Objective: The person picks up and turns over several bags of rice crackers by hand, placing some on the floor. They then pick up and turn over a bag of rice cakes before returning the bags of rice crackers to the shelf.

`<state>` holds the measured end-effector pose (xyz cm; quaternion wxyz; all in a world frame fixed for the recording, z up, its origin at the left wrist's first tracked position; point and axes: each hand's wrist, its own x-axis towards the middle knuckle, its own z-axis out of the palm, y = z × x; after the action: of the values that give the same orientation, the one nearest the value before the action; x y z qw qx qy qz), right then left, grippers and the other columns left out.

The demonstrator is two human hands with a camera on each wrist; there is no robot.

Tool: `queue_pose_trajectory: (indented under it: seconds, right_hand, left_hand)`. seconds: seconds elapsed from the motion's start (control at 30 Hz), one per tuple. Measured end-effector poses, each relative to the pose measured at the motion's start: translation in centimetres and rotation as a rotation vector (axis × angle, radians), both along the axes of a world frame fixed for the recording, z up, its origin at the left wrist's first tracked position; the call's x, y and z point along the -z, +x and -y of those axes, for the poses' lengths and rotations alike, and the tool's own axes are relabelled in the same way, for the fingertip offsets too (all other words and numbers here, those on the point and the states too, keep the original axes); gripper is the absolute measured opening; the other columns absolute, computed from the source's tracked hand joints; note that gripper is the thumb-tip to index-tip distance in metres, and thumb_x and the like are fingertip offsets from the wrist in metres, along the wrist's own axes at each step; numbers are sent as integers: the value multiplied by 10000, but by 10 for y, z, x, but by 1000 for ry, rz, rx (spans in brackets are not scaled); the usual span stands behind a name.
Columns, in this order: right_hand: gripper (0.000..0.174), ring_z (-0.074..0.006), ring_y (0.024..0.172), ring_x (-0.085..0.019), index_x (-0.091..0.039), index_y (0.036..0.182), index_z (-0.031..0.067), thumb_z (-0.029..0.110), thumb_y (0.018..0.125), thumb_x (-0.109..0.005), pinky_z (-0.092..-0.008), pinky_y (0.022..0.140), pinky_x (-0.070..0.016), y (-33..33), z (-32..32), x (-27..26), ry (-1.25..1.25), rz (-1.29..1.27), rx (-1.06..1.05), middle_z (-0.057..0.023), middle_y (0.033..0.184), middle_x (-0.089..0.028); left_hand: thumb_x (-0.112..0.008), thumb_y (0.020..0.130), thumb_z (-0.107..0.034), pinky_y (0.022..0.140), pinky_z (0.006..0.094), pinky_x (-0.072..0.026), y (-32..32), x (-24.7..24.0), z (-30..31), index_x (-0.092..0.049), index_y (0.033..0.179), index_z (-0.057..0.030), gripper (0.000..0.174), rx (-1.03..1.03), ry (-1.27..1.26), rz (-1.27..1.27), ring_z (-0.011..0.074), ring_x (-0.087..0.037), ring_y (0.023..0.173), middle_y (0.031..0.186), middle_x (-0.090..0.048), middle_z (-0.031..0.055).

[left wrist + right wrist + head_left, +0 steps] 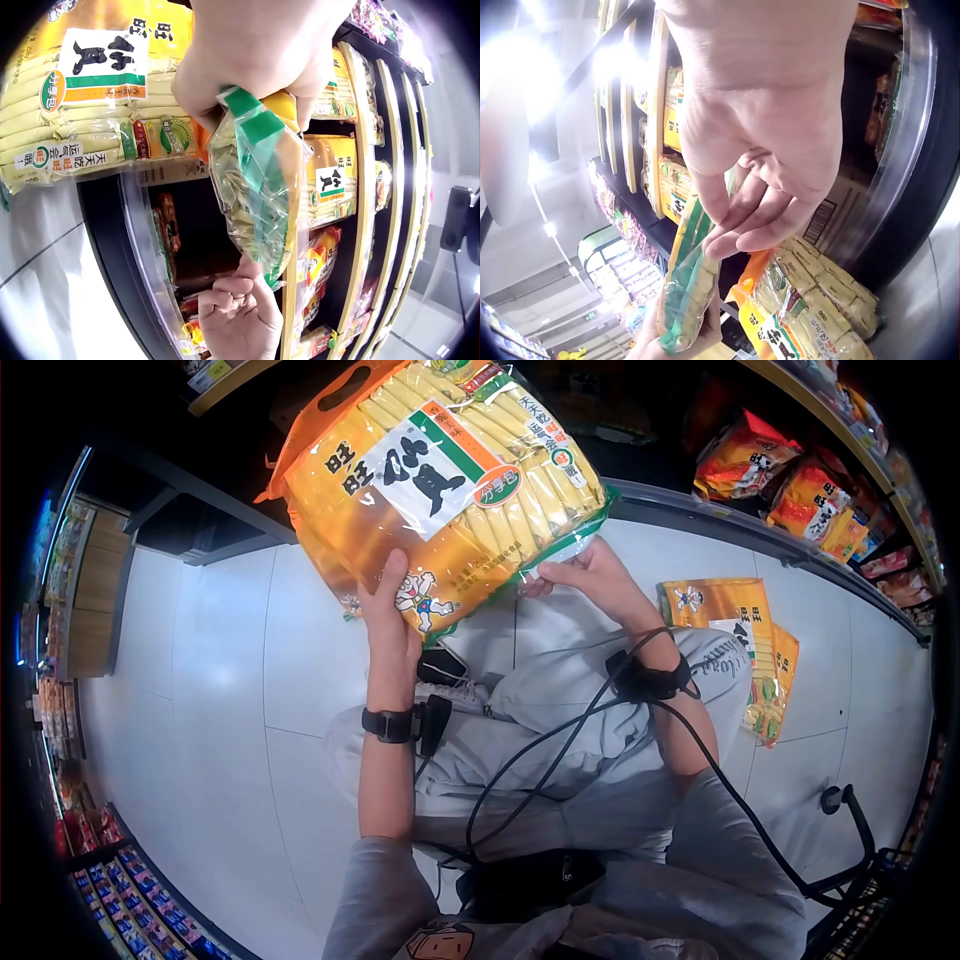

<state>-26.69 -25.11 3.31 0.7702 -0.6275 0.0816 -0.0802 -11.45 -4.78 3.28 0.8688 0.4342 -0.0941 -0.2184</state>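
Observation:
Both my hands hold a large yellow-orange bag of rice crackers (450, 490), its clear windows showing rows of wrapped pieces. In the head view my left hand (390, 605) grips its lower left part, thumb flat on the front. My right hand (595, 575) pinches the green edge at the lower right. Seen end-on in the left wrist view, the green-striped seal (259, 172) runs between the left hand (255, 45) and the right hand's fingertips. A similar bag (97, 82) lies lower down; the right wrist view shows its orange handle end (754, 277).
More yellow bags (740, 650) lie on the floor beside my right knee. Low shelves ahead carry red-orange snack bags (745, 455). A black cable (540, 735) runs between the wrist straps and over my lap. A black metal frame (850, 860) stands at the lower right.

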Motion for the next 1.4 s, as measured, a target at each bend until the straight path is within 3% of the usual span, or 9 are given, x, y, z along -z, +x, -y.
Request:
queue_pose_trajectory:
  seconds: [0.53,0.9,0.97,1.0,1.03,1.13,1.2,1.3,1.4]
  right_hand:
    - [235,-205,855,-693,-625,1091,-45,102,907,-619,-287,743,-544,-6,2,-5,25,119,-114,-154,1032,-695]
    - [653,-176,1089,-582,-326,1396,-9,145,870,-682,-329,843,-526,-5,-10,0,199,271,111,-93,1321,-512]
    - [692,-176,1165,-531,-340,1393,-11,68,819,-719,-323,954,-475,-11,-20,-15,-6,215,184,-91,1327,-511]
    - [792,-179,1237,-475,-348,1401,10,25,735,-776,-318,1049,-398,-18,-23,-22,-206,168,144,-90,1348,-501]
    - [792,-179,1237,-475,-348,1401,10,25,735,-776,-318,1049,-398,-19,-25,-18,-199,175,159,-90,1348,-501]
    - [921,-192,1249,-469,-327,1450,57,136,679,-824,-357,1066,-378,-9,-38,-4,-142,361,67,-89,1380,-477]
    - [912,-197,1247,-473,-307,1467,56,205,714,-800,-361,1062,-380,-19,-44,-42,-132,391,38,-90,1385,-473]
    - [843,-210,1253,-477,-295,1485,54,302,801,-720,-371,1058,-385,-26,-48,-65,-99,398,3,-100,1401,-464]
    - [632,-229,1270,-481,-344,1482,91,338,943,-562,-399,1060,-393,-23,-52,-60,-116,498,63,-123,1426,-455]
  left_hand:
    - [-669,896,-131,832,363,-577,7,8,-4,-431,1327,-12,506,39,-92,-114,241,-648,1032,1191,-596,122]
    - [-466,964,-522,1065,481,-409,-25,8,-3,-374,1442,-96,647,393,-178,-217,301,-467,1291,1451,-442,110]
    - [-458,954,-553,1075,456,-398,-30,18,-1,-364,1451,-114,670,668,-690,-516,292,-456,1295,1465,-426,94]
    - [-436,947,-586,1062,432,-413,-41,15,-5,-353,1458,-130,689,478,-205,-186,286,-474,1272,1440,-449,86]
    - [-423,918,-628,1095,491,-363,-42,31,-8,-291,1482,-97,786,728,-833,-651,311,-415,1331,1479,-400,114]
    - [-428,885,-668,1092,481,-372,-52,57,-9,-273,1485,-98,843,767,-683,-475,305,-426,1321,1456,-422,116]
    - [-481,871,-648,1037,462,-444,-63,68,-11,-334,1442,-77,821,557,725,541,290,-502,1244,1392,-479,122]
    - [-513,882,-607,1015,465,-465,-72,46,-16,-404,1388,-55,757,756,148,-286,289,-540,1201,1348,-519,118]
    - [-557,939,-444,981,480,-476,-107,7,-6,-488,1304,-41,547,692,207,-213,296,-568,1154,1272,-568,127]
